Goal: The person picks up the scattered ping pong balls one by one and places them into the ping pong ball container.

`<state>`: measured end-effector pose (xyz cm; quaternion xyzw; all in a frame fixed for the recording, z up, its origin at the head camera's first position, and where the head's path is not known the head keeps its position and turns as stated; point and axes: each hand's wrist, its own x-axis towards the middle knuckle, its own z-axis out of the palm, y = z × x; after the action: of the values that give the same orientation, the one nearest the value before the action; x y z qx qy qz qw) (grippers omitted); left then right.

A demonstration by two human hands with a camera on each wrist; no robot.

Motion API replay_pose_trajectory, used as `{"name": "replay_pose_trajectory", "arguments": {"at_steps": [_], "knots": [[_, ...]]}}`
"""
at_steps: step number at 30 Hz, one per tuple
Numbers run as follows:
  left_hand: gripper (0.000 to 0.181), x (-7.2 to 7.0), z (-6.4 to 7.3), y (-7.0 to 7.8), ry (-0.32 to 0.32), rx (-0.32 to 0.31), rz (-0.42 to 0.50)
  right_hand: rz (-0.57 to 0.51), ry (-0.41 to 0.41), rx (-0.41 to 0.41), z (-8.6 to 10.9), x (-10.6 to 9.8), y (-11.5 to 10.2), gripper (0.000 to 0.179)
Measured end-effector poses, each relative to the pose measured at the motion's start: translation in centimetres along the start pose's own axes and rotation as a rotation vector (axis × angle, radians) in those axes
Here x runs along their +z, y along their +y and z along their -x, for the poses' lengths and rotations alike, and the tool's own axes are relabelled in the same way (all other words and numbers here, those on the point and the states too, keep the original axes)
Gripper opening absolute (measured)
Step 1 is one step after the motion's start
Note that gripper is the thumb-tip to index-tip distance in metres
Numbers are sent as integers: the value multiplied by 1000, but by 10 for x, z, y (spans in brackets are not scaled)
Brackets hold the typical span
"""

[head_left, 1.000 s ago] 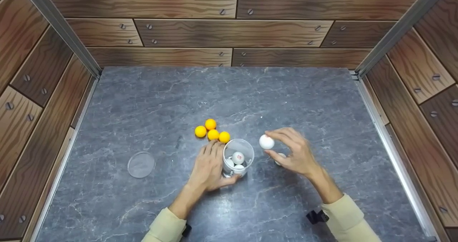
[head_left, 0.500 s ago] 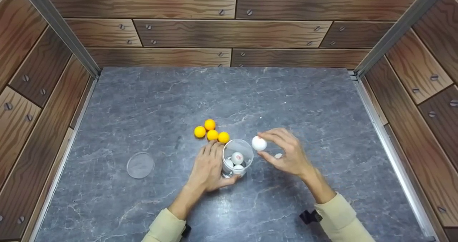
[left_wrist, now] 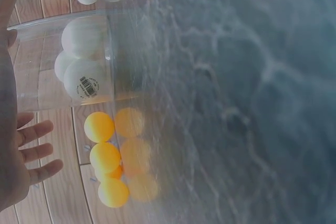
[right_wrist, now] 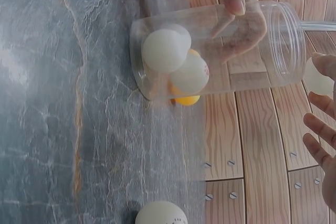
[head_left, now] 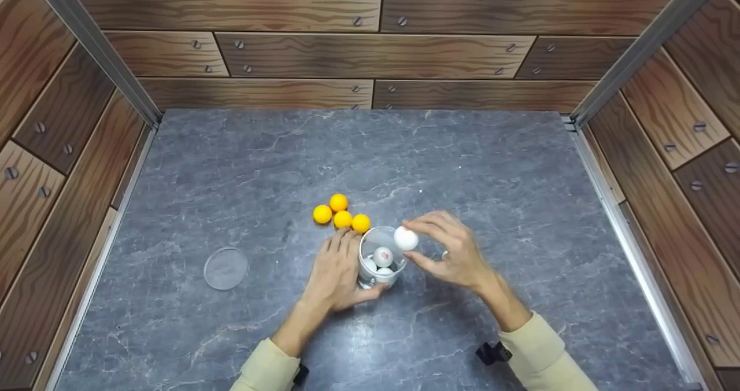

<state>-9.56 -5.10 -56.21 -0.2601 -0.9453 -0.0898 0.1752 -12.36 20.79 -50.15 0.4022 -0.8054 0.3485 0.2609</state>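
A clear plastic jar (head_left: pixel 373 239) stands upright with its mouth uncovered. My left hand (head_left: pixel 336 269) grips it from the left, thumb on the near side and fingers on the far side. Inside, 3 white ping-pong balls (right_wrist: pixel 165 51) lie at the bottom. Thumb and fingertips of my right hand (head_left: pixel 451 249) pinch another white ping-pong ball (head_left: pixel 406 238) at the right side of the jar's rim. One more white ping-pong ball (right_wrist: pixel 161 214) rests on the table, mostly hidden beneath the right hand in the head view.
Several orange ping-pong balls (head_left: pixel 343 220) cluster on the table beyond the left hand's fingers. A round clear lid (head_left: pixel 226 268) lies flat to the left. Wood-patterned panels (head_left: pixel 370 55) wall in the grey marbled tabletop (head_left: pixel 277 159) at the back and sides.
The right hand has moved left, bringing its white ping-pong ball from beside the jar to the rim. The left hand and jar stay in place.
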Motion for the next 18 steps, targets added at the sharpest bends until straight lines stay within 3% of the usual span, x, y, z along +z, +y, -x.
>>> {"name": "replay_pose_trajectory", "arguments": {"at_steps": [18], "knots": [[105, 2, 0, 1, 20, 1, -11, -3, -38, -13, -3, 14, -6, 44]]}}
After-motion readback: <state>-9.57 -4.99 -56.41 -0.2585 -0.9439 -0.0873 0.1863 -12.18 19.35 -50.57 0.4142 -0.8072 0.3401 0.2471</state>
